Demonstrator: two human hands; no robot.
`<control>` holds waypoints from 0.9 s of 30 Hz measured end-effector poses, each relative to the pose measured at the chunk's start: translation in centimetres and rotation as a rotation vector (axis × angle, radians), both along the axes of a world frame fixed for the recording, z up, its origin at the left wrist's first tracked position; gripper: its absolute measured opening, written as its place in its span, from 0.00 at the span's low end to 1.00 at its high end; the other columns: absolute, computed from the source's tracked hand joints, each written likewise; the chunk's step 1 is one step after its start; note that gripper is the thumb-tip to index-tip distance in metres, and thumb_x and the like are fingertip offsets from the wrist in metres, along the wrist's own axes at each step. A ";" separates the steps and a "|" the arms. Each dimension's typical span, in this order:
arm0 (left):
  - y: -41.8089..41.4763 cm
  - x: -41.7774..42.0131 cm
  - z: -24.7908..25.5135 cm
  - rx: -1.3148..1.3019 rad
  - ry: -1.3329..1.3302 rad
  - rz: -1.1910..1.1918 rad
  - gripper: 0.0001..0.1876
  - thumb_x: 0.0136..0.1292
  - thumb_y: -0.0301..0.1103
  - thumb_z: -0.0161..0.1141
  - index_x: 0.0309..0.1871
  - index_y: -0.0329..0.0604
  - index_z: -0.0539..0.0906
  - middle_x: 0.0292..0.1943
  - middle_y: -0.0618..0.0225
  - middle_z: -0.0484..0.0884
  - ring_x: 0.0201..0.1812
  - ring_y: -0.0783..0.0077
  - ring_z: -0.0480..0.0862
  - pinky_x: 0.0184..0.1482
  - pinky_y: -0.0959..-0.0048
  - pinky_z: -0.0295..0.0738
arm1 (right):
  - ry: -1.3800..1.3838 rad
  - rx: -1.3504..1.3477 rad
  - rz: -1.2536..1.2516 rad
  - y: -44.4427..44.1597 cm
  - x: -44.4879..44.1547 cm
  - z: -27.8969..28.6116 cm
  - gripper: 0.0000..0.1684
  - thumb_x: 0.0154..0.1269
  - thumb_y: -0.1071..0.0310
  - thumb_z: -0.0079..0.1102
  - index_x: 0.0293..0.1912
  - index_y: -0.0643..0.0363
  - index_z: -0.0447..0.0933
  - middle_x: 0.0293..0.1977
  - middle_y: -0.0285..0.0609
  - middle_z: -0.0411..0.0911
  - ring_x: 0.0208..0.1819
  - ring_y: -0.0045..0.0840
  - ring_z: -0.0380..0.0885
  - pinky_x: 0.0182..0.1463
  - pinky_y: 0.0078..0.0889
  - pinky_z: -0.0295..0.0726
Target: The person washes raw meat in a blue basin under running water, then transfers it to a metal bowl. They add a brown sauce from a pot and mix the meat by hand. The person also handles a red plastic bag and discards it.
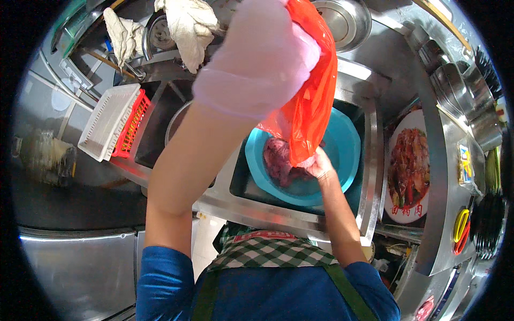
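Observation:
My left hand [261, 52], in a translucent pinkish plastic glove, is raised high and close to the camera. It grips the upper part of a red plastic bag [317, 96], though its fingers are partly hidden. The bag hangs down over a blue plastic basin [348, 136] standing in a steel sink [257, 214]. Dark pink raw meat [277, 158] lies in the basin under the bag's mouth, with what looks like water around it. At the bag's lower end is my bare right hand [322, 164], against the meat and bag; its fingertips are hidden.
Left of the basin is a second sink section holding a partly hidden round vessel. White and red plastic baskets [108, 120] lean at its far left. Cloths [188, 32] hang behind, near a metal bowl [341, 24]. A steel shelf [441, 160] with scissors [461, 230] borders the right.

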State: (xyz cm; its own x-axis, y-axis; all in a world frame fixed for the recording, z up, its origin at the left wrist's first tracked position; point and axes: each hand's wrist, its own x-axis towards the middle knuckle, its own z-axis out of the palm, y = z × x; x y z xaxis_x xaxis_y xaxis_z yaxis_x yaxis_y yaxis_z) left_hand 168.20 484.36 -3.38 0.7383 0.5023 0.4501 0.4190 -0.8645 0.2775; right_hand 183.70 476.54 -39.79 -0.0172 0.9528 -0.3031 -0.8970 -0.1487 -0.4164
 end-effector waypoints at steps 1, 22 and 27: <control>1.6 0.1 -1.6 0.021 0.077 -0.068 0.11 0.67 0.32 0.44 0.32 0.37 0.73 0.21 0.72 0.72 0.25 0.79 0.73 0.32 0.85 0.69 | 0.072 -0.016 0.023 0.3 0.1 0.9 0.20 0.58 0.66 0.57 0.51 0.55 0.67 0.45 0.41 0.75 0.45 0.31 0.77 0.43 0.38 0.81; 1.1 5.6 -7.8 2.341 1.236 0.434 0.04 0.57 0.40 0.55 0.32 0.56 0.79 0.28 0.74 0.78 0.34 0.75 0.75 0.41 0.73 0.68 | -0.732 0.070 -0.475 0.4 -5.6 -2.3 0.15 0.56 0.81 0.53 0.43 0.59 0.64 0.38 0.40 0.73 0.43 0.24 0.74 0.50 0.27 0.74; 2.1 5.2 -8.0 2.439 1.301 0.464 0.06 0.57 0.41 0.56 0.29 0.54 0.78 0.25 0.73 0.77 0.31 0.76 0.75 0.39 0.76 0.69 | -0.970 -0.098 -0.628 1.1 -3.2 -3.9 0.29 0.53 0.71 0.63 0.53 0.57 0.61 0.42 0.46 0.68 0.46 0.29 0.71 0.51 0.33 0.73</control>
